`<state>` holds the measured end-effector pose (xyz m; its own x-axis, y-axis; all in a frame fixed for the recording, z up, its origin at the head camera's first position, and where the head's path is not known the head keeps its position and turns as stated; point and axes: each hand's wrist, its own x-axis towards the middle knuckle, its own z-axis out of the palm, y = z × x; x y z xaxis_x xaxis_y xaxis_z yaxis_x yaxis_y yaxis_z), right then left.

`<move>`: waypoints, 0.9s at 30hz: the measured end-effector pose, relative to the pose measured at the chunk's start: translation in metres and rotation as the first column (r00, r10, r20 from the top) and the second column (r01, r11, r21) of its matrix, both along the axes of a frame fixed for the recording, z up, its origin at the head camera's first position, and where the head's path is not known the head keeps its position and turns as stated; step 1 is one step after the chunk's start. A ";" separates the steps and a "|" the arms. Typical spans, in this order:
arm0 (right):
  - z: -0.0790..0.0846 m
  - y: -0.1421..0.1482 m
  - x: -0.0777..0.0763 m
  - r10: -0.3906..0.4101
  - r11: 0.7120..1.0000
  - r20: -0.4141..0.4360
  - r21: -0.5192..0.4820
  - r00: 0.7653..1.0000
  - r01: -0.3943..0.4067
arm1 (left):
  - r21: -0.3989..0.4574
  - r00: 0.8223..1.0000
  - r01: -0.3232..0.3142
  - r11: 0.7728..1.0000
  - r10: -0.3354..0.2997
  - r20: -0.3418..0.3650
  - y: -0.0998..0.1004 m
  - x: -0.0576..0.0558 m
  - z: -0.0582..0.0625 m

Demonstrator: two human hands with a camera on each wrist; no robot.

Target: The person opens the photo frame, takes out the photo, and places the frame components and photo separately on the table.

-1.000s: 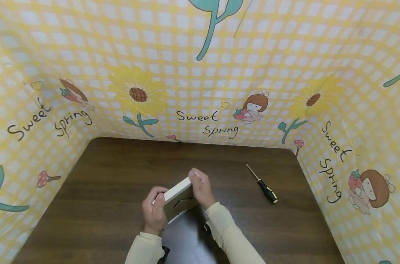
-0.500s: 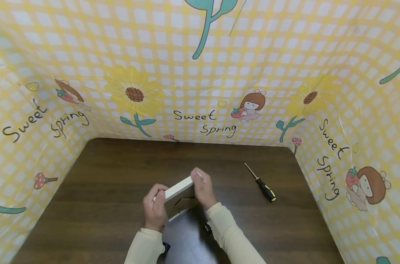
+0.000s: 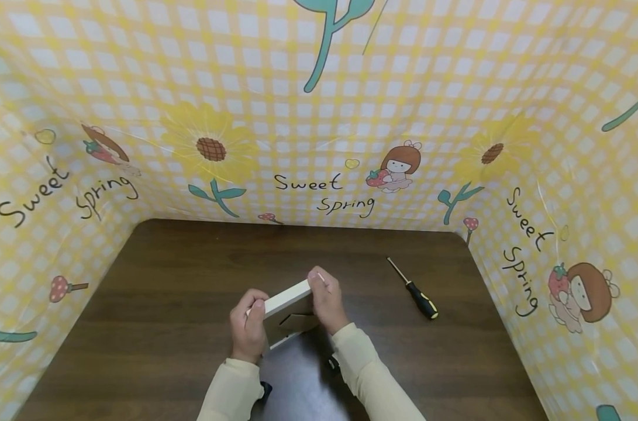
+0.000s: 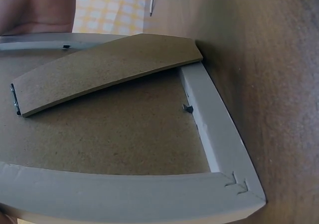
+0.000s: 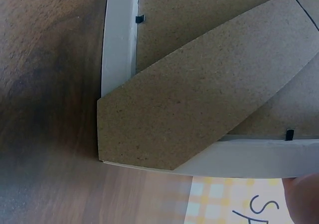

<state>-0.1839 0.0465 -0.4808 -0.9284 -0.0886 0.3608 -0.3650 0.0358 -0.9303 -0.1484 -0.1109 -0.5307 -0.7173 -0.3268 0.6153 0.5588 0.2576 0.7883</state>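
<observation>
A white picture frame (image 3: 288,297) is held up over the table, its brown back toward the person. My left hand (image 3: 248,327) grips its left side, thumb on the near face. On the right side, my right hand (image 3: 327,299) holds the upper corner with the thumb along the top. The brown fibreboard easel stand (image 5: 199,89) lies slanted across the back, hinged at one end, its free end over a frame corner. Small dark metal tabs (image 4: 188,108) stick out along the inner rim. Part of a hand (image 4: 37,10) shows behind the far rim in the left wrist view.
A screwdriver (image 3: 421,299) with a black and yellow handle lies on the dark wooden table (image 3: 155,304) to the right of the hands. Yellow checked cloth (image 3: 308,134) with printed flowers and lettering rises around the back and both sides.
Both hands keep their hold on the picture frame, which tips slightly as its lower edge rises a little. The head view shifts slightly, so the surroundings drift left.
</observation>
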 end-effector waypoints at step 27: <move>-0.008 0.020 0.000 -0.052 0.997 0.056 -0.056 0.997 0.055 | -0.074 0.999 0.015 0.997 -0.018 -0.037 0.011 -0.021 -0.003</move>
